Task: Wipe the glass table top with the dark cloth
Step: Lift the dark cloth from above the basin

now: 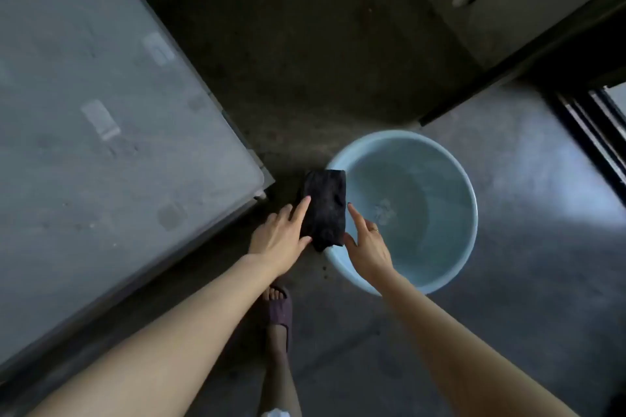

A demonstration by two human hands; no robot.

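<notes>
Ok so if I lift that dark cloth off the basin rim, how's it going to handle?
The cloth will probably be floppy: it lies folded and sags over the basin rim. It may be damp and a bit heavy, since the basin seems to hold water, though wetness can't be confirmed. Both hands, left hand and right hand, flank it, so it should gather easily.
</notes>
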